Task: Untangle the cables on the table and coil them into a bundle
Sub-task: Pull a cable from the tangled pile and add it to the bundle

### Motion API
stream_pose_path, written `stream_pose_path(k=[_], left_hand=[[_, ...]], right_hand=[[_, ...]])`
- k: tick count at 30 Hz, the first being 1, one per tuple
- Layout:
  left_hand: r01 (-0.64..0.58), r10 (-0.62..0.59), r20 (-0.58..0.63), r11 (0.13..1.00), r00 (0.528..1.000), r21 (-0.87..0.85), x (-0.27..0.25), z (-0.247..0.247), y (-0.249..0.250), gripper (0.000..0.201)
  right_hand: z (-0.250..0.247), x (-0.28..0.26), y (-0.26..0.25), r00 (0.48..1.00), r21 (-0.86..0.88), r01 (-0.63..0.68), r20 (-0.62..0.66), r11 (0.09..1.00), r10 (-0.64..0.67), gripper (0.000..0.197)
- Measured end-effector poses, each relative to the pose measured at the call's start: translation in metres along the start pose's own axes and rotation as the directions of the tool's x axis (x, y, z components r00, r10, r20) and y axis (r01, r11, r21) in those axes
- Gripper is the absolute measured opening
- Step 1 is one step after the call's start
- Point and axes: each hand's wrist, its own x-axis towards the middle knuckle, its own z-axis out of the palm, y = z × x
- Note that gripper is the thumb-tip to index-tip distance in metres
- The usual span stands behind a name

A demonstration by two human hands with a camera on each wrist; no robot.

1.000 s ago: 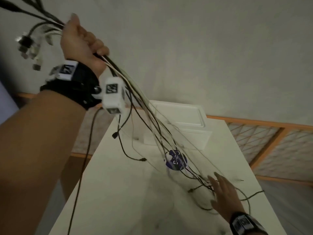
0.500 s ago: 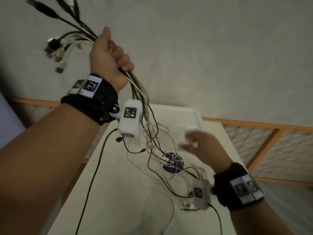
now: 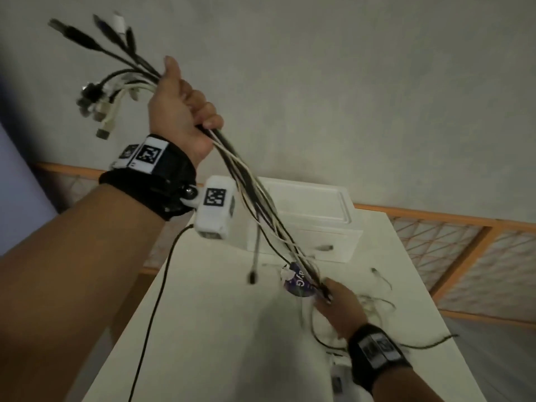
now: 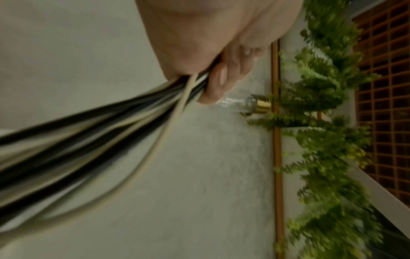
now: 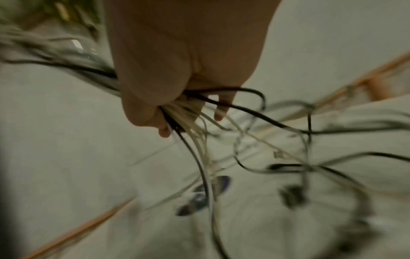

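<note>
A bunch of black and white cables [image 3: 255, 195] runs taut from high on the left down to the white table [image 3: 203, 329]. My left hand [image 3: 182, 108] is raised and grips the bunch near its plug ends [image 3: 98, 103], which fan out above the fist; the left wrist view shows fingers [image 4: 221, 82] curled round the cables [image 4: 88, 136]. My right hand [image 3: 336, 309] grips the same bunch low over the table; the right wrist view shows it closed round the strands [image 5: 190, 108]. Loose cable tails [image 3: 377, 311] lie on the table by it.
A white box [image 3: 307, 221] stands at the table's far end. A round blue sticker [image 3: 295, 282] lies on the tabletop beside my right hand. An orange-framed lattice rail [image 3: 452, 245] runs behind the table. One black cable [image 3: 153, 309] hangs over the table's left side.
My right hand dropped from mid-air to the table and closed round the lower part of the bunch, pulling it taut. My left hand stayed raised with the plug ends.
</note>
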Motion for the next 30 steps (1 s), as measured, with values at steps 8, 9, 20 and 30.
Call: stream_pose_path(k=[8,9,20,30], left_hand=[[0.038,-0.041,-0.174,0.999,0.984,-0.021,-0.001,-0.049,-0.037,0.052],[0.060,-0.061,-0.191,0.998,0.980,-0.008,-0.005,-0.050,-0.048,0.052],[0.326,-0.351,0.099,0.922,0.931,0.211,-0.054,-0.058,-0.128,0.058],[0.481,-0.498,0.025,0.849,0.867,0.218,-0.052,-0.083,-0.122,0.046]], right_hand=[[-0.058,-0.020,0.069,0.859,-0.578,-0.220,0.268,0.786,0.437,0.082],[-0.069,-0.009,0.053,0.851,-0.553,-0.204,0.308,0.808,0.425,0.097],[-0.044,0.034,-0.172,0.851,0.286,0.524,-0.161,0.802,-0.499,0.039],[-0.020,0.030,-0.148,0.886,0.169,0.458,-0.169,0.873,-0.432,0.019]])
